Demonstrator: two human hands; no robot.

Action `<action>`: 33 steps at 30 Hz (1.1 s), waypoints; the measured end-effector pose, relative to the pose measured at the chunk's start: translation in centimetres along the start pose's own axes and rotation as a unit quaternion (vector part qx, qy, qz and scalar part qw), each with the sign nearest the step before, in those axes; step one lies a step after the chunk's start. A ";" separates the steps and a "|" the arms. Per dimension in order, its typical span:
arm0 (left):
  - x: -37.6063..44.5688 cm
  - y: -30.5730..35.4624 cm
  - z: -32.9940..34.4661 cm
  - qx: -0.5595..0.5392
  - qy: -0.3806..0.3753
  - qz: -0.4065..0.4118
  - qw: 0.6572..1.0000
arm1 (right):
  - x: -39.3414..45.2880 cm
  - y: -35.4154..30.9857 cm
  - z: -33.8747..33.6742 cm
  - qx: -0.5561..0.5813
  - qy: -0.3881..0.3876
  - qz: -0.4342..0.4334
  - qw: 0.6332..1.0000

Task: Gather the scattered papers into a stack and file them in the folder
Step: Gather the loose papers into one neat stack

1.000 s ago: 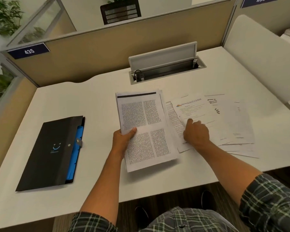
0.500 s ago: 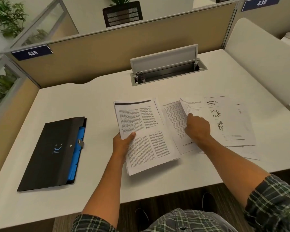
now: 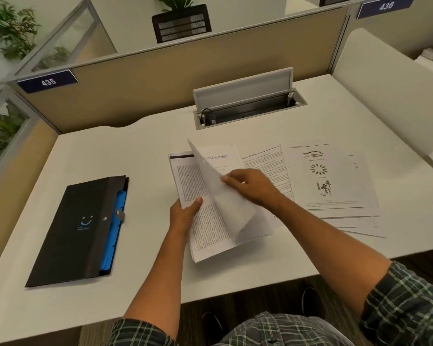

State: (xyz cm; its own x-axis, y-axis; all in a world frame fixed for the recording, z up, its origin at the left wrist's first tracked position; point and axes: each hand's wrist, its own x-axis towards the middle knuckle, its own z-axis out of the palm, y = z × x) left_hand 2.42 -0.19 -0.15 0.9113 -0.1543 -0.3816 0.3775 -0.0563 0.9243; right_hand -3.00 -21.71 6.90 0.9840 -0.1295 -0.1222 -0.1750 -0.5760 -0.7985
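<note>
Since the earlier frame, right hand (image 3: 251, 187) has left the spread sheets and lifted one sheet (image 3: 220, 193) across to centre frame; it pinches that sheet, which stands tilted over the stack (image 3: 205, 221).

White desk (image 3: 140, 151) fills most of the frame. Beige partition (image 3: 160, 83) runs along the top; label upper left reads "435" (image 3: 48, 81), label upper right reads "436" (image 3: 385, 6).

Cable tray (image 3: 250, 108), upper centre, lid raised: a dark cable and plug inside at its left end.

Black folder (image 3: 73, 228), lower left, lies flat and closed by a snap tab; blue dividers show along its right edge. Blue smile logo on cover, text under it too small to read.

Loose papers (image 3: 330, 181) are fanned out, overlapping, right of centre. One sheet behind the lifted one is headed "Art Pre School".

Left hand (image 3: 184, 216) grips the stack's left edge, thumb on the printed top page.
</note>
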 end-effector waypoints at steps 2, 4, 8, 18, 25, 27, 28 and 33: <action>0.0 0.0 -0.5 -0.010 -0.004 -0.004 1.000 | 0.2 1.6 -0.8 0.052 0.129 0.032 0.990; -0.2 0.2 -0.7 -0.021 -0.012 -0.004 1.000 | 0.6 3.4 -1.6 0.033 0.177 0.087 0.980; -0.7 0.8 -0.3 -0.049 -0.023 -0.018 0.998 | 0.7 5.9 -2.2 0.165 0.065 0.204 0.963; -1.4 2.9 1.2 -0.004 -0.046 -0.011 0.999 | -0.1 5.9 -0.9 0.401 -0.044 0.131 0.906; -2.0 3.6 1.1 -0.151 -0.094 -0.027 0.984 | 0.3 5.1 0.0 0.424 0.049 0.173 0.887; -2.4 3.7 1.1 -0.125 -0.108 -0.012 0.986 | 0.1 4.9 0.0 0.448 0.040 0.178 0.875; -2.4 3.6 1.0 -0.100 -0.104 -0.006 0.990 | -0.2 4.7 -0.1 0.460 0.022 0.170 0.871; -1.9 3.3 0.7 -0.067 -0.108 -0.003 0.992 | -1.4 3.6 -0.5 0.428 -0.028 0.093 0.899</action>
State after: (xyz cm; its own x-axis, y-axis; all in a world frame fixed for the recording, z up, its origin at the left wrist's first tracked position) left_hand 1.78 -0.80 3.62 0.8580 -0.3624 -0.3641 0.4148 0.0708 0.9071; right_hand -4.99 -24.01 4.52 0.9447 -0.1057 -0.3104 -0.2701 0.2855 -0.9195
